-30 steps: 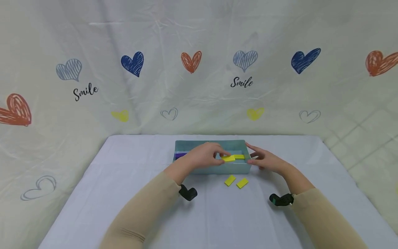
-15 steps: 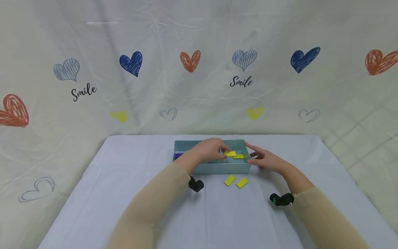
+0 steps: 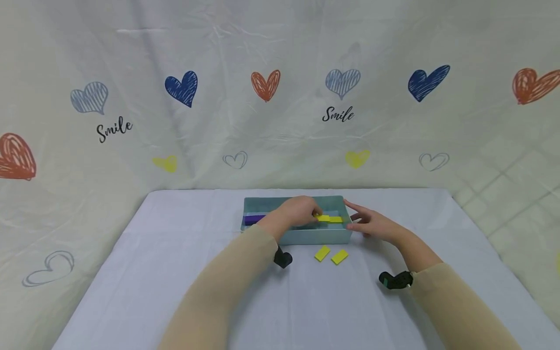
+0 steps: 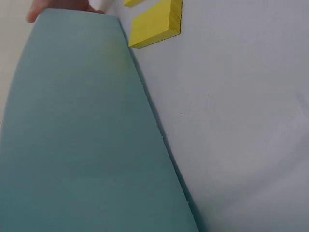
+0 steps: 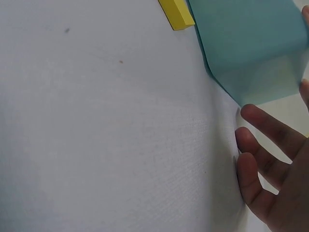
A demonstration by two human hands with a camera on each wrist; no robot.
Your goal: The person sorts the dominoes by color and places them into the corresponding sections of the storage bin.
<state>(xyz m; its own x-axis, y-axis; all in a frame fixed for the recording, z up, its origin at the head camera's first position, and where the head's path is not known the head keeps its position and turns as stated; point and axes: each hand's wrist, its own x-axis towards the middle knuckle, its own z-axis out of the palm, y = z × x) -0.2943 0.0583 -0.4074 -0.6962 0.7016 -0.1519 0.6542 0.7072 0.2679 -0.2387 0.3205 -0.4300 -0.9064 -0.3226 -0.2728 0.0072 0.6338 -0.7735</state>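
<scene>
My left hand (image 3: 299,210) reaches down into a pale teal box (image 3: 315,237) and pinches a flat yellow block (image 3: 323,218). Its fingertips are partly hidden behind the back of the hand. Close to the held block, another yellow block (image 3: 336,219) lies in the box, at the right end. My right hand (image 3: 374,224) rests with spread fingers against the box's right end wall, thumb near the front corner and index finger toward the back one. In the right wrist view its other fingers (image 5: 263,124) are spread loosely beside the box.
Two yellow blocks, one to the left (image 3: 322,253) and one to the right (image 3: 339,256), lie on the white-covered table (image 3: 306,311) before the box. Something purple (image 3: 253,219) lies in the box's left part. A cloth printed with hearts (image 3: 262,126) hangs behind.
My left hand has moved right and lowered the yellow block into line with the one at the box's right end. The right hand stays against the box.
</scene>
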